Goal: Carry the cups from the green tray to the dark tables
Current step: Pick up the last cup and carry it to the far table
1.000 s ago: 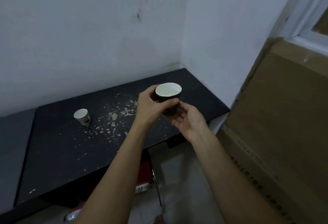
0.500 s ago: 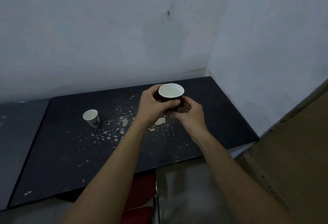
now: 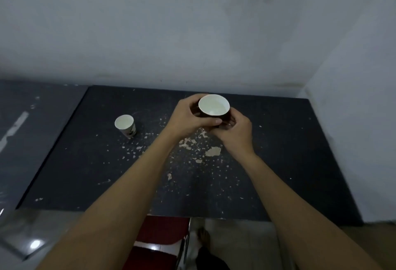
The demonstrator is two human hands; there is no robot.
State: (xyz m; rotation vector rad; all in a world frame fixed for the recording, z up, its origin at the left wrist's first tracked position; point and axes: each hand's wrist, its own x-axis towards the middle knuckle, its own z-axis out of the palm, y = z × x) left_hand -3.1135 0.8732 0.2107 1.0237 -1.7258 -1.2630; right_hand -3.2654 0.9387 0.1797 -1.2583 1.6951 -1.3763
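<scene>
Hiding the dark cup's (image 3: 214,113) lower wall, both hands.

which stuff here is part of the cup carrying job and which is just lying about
Job:
dark paper cup with white inside, in the grip of left hand and right hand
small pale paper cup
black speckled table

Lying about:
red chair
grey table

Both hands are holding a dark cup (image 3: 214,109) with a white interior above the far part of the dark desk (image 3: 278,162). The left hand (image 3: 190,118) is gripping its left side; the right hand (image 3: 234,132) is cupping its near right side. A smaller cup (image 3: 125,125) is standing upright on the desk to the left, well apart. Pale flecks (image 3: 212,152) are lying on the desk below the hands.
</scene>
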